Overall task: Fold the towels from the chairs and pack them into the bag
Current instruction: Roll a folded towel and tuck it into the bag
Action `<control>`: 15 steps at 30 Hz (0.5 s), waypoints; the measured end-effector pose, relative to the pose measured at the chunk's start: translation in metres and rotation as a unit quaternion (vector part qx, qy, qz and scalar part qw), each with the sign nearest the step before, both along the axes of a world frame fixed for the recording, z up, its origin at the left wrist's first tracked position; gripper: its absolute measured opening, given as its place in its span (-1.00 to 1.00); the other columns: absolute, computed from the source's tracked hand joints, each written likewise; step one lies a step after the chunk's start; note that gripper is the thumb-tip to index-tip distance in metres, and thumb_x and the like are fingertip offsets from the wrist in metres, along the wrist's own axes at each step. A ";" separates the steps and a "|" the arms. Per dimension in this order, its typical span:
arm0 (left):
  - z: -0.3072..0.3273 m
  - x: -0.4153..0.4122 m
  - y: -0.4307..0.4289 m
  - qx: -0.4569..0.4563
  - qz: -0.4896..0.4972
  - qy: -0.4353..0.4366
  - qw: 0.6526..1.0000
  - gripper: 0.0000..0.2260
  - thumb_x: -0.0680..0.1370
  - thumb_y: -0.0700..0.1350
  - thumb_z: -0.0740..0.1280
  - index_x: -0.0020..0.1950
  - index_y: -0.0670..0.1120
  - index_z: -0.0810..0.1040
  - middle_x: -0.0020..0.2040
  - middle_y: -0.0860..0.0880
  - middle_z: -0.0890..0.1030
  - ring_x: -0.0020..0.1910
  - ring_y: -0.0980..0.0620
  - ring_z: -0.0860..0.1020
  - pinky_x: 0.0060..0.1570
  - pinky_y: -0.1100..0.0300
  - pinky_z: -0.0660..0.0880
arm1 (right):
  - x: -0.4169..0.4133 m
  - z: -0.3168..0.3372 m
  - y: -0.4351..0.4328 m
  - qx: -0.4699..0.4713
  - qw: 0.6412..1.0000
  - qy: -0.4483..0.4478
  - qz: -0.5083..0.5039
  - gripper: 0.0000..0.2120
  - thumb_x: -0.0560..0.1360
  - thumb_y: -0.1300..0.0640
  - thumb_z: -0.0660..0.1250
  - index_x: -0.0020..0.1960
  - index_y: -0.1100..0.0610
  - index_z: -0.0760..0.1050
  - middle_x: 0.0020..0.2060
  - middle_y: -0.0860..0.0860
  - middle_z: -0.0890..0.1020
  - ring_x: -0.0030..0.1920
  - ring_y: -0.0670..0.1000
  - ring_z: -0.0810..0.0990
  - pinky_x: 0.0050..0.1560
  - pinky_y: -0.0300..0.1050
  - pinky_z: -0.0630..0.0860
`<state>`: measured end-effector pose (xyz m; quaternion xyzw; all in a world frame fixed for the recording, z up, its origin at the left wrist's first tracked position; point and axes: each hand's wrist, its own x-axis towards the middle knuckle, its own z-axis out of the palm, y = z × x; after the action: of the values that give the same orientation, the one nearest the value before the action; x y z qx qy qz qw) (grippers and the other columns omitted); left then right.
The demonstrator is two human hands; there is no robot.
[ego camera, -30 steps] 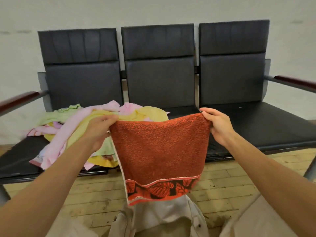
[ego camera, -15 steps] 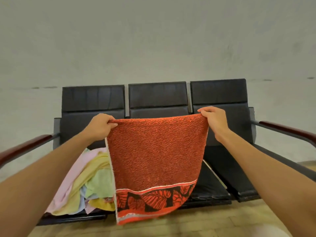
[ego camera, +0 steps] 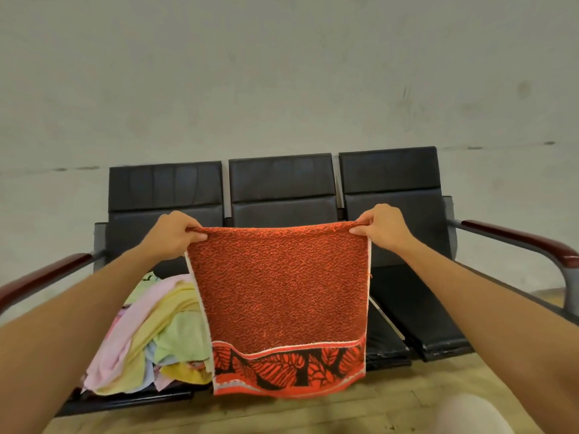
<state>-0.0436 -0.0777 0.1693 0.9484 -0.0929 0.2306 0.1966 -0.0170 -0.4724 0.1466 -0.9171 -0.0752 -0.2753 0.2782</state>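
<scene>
Both hands pinch the top corners of the red towel (ego camera: pixel 279 289): the left hand (ego camera: pixel 175 234) takes the left corner, the right hand (ego camera: pixel 380 228) the right corner. Stretched flat between them, it hangs in front of the black chairs (ego camera: pixel 282 195), leaf-patterned border at the bottom. Pastel towels (ego camera: pixel 156 333) lie heaped on the left seat, behind its left edge.

I see a black three-seat bench (ego camera: pixel 282 189) against the wall | it stands on the wooden floor (ego camera: pixel 313 415) | red-brown armrests at both ends | on the left seat I read a loose pile of towels (ego camera: pixel 150 333): pink, yellow, green, pale blue, overhanging the front edge
</scene>
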 end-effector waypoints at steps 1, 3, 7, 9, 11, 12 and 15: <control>-0.001 0.000 0.000 0.003 -0.006 0.010 1.000 -0.86 0.55 -0.17 0.37 -0.01 -0.19 0.69 -0.18 -0.09 0.67 -0.16 -0.03 0.62 -0.04 0.03 0.56 | -0.001 -0.001 -0.001 -0.023 1.000 -0.011 -0.003 -0.83 0.42 0.05 0.51 -0.04 0.11 0.71 -0.28 -0.12 0.65 -0.18 -0.15 0.59 0.02 -0.13 0.49; -0.002 -0.002 0.000 0.005 -0.013 0.026 1.000 -0.88 0.55 -0.18 0.36 -0.03 -0.19 0.68 -0.21 -0.08 0.66 -0.18 -0.03 0.64 -0.06 0.01 0.60 | -0.003 -0.002 -0.004 -0.053 0.999 -0.011 0.006 -0.86 0.44 0.05 0.49 -0.08 0.12 0.71 -0.33 -0.14 0.59 -0.21 -0.14 0.57 0.01 -0.06 0.51; 0.001 -0.008 0.000 0.010 -0.017 0.051 0.999 -0.89 0.56 -0.17 0.36 -0.14 -0.11 0.64 -0.30 -0.06 0.64 -0.36 0.04 0.62 -0.40 0.29 0.54 | -0.010 0.001 -0.008 -0.095 0.995 0.028 0.011 -0.84 0.55 0.05 0.36 0.01 0.11 0.66 -0.23 -0.07 0.59 -0.10 0.00 0.58 0.02 0.03 0.53; 0.001 -0.009 0.000 0.038 -0.015 0.059 0.997 -0.87 0.58 -0.15 0.34 -0.13 -0.11 0.64 -0.29 -0.06 0.64 -0.39 0.01 0.62 -0.43 0.31 0.51 | -0.011 0.003 -0.009 -0.127 0.991 0.039 0.004 -0.84 0.59 0.03 0.29 -0.05 0.04 0.62 -0.25 -0.07 0.56 -0.11 0.02 0.57 -0.01 0.06 0.53; -0.003 -0.006 0.000 0.062 -0.022 0.077 0.995 -0.84 0.60 -0.14 0.29 -0.11 -0.13 0.62 -0.30 -0.04 0.64 -0.43 0.04 0.62 -0.31 0.27 0.51 | -0.009 0.003 -0.007 -0.161 0.986 0.049 -0.004 -0.82 0.62 0.02 0.23 -0.10 0.01 0.54 -0.22 -0.04 0.55 -0.10 0.05 0.56 -0.05 0.04 0.50; -0.007 -0.003 -0.001 0.068 -0.025 0.088 0.993 -0.83 0.61 -0.14 0.27 -0.11 -0.13 0.61 -0.31 -0.06 0.64 -0.47 0.05 0.62 -0.26 0.23 0.50 | -0.008 0.002 -0.006 -0.173 0.984 0.052 -0.008 -0.81 0.64 0.02 0.20 -0.08 0.02 0.54 -0.20 -0.02 0.55 -0.09 0.06 0.56 -0.07 0.03 0.49; -0.021 0.010 -0.006 0.053 -0.015 0.119 0.991 -0.78 0.65 -0.16 0.19 -0.11 -0.18 0.55 -0.35 -0.17 0.62 -0.53 -0.02 0.61 -0.38 0.20 0.50 | 0.005 -0.011 -0.004 -0.180 0.982 0.053 -0.015 -0.80 0.65 0.03 0.17 0.04 0.06 0.55 -0.11 0.01 0.58 -0.08 0.05 0.57 -0.06 0.03 0.49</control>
<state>-0.0339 -0.0833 0.1484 0.9767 -0.0956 0.1078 0.1590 -0.0119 -0.4759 0.1360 -0.9664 -0.0952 -0.2128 0.1081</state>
